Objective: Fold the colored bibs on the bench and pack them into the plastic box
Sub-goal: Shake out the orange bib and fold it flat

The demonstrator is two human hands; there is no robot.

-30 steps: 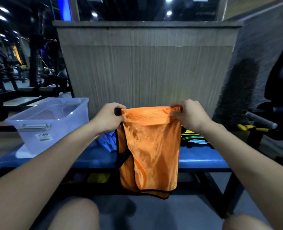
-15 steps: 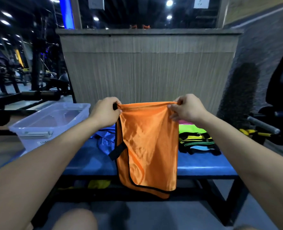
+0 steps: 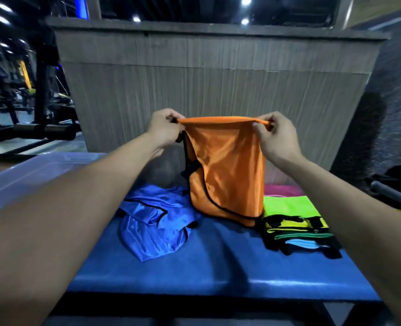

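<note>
Two hands carry this fold: your left hand (image 3: pixel 163 128) and right hand (image 3: pixel 275 135) each pinch a top corner of the orange bib (image 3: pixel 225 170), hanging over the bench's (image 3: pixel 194 274) back edge. Next, probably lay it flat, fold, then reach the plastic box (image 3: pixel 30 175) at the left end.

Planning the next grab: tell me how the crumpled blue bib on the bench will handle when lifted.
The blue bib lies crumpled in loose folds, so it is probably floppy and will drape. Its sheen suggests slippery fabric. The thin look suggests it is light, much like the orange bib hanging limp.
</note>
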